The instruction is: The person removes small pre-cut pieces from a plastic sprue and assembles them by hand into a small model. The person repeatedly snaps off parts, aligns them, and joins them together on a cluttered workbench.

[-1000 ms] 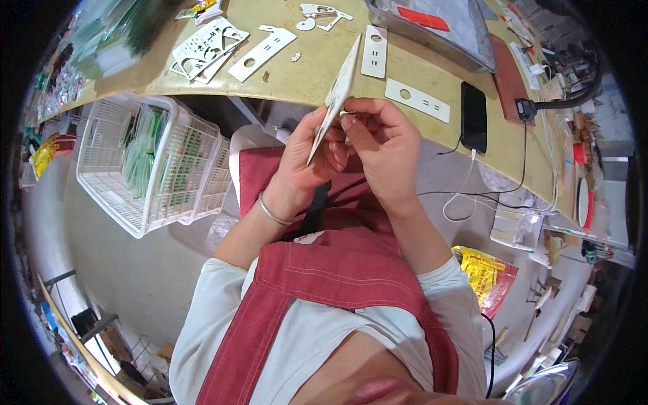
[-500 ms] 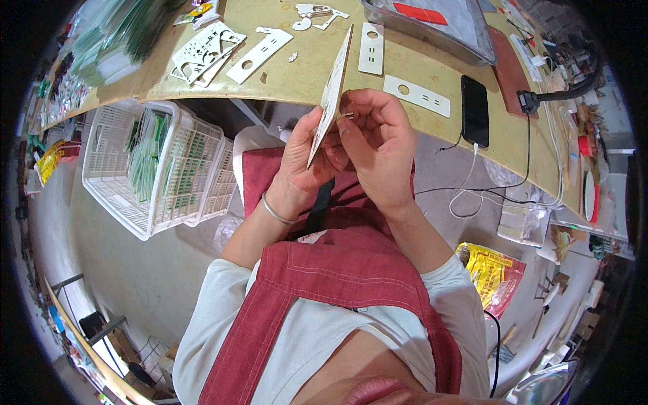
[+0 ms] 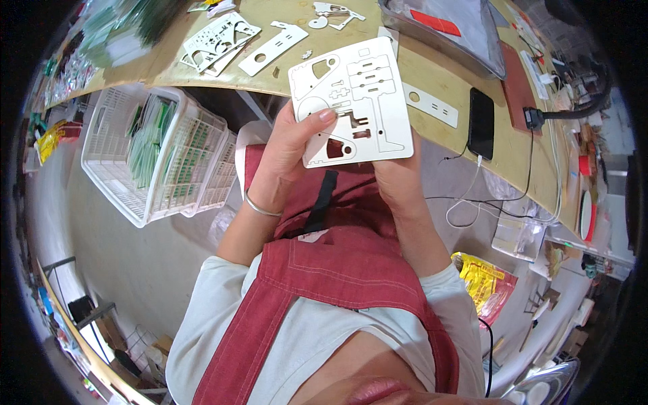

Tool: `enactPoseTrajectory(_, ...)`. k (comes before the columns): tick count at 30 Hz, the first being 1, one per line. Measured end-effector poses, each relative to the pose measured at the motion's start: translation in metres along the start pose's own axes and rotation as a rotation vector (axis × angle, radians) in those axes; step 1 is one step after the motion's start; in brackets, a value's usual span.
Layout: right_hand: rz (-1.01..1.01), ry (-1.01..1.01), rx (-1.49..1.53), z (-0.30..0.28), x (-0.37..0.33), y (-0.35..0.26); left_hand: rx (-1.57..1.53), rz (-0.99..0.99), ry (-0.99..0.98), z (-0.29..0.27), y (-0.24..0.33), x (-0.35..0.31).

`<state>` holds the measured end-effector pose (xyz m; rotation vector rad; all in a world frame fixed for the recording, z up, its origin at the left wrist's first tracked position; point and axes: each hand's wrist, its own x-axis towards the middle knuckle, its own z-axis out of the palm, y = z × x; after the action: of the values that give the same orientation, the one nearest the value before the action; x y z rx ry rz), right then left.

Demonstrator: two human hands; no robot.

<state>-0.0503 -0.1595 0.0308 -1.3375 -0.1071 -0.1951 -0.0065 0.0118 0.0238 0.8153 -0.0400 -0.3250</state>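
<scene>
A flat white sheet (image 3: 370, 101) with cut outlines and several punched-out gaps faces up toward me, held over my lap at the table's front edge. My left hand (image 3: 287, 145) grips its left side, the thumb pressed on the front near the small slots and the other fingers underneath. Behind the sheet's lower right corner is my right hand (image 3: 398, 179); its fingers are hidden, so I cannot see how they are placed. Red apron cloth shows through one of the lower gaps.
On the table (image 3: 324, 50) lie cut sheets (image 3: 219, 40), a slotted white plate (image 3: 273, 48), another slotted plate (image 3: 437, 110) and a black phone (image 3: 481, 125) on a cable. A tray (image 3: 466, 57) stands at the back right. White baskets (image 3: 158, 169) stand at left.
The sheet has turned from nearly edge-on to facing me. My right hand's fingers, curled together beside it before, have gone behind it.
</scene>
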Motion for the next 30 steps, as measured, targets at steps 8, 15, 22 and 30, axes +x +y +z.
enactPoseTrajectory(8,-0.067,-0.068,-0.29,-0.023,0.004,-0.004,-0.078,-0.169,-0.03,-0.006,0.0,-0.001)
enactPoseTrajectory(15,0.23,0.073,0.055,-0.047,0.026,-0.003,-0.25,-0.097,-0.122,-0.015,0.007,0.008)
enactPoseTrajectory(22,0.127,0.032,-0.117,-0.028,0.017,-0.018,-0.08,-0.083,-0.04,-0.01,0.008,0.01)
enactPoseTrajectory(30,-0.028,0.167,-0.159,0.001,0.004,-0.005,0.013,-0.082,0.026,-0.008,-0.002,0.004)
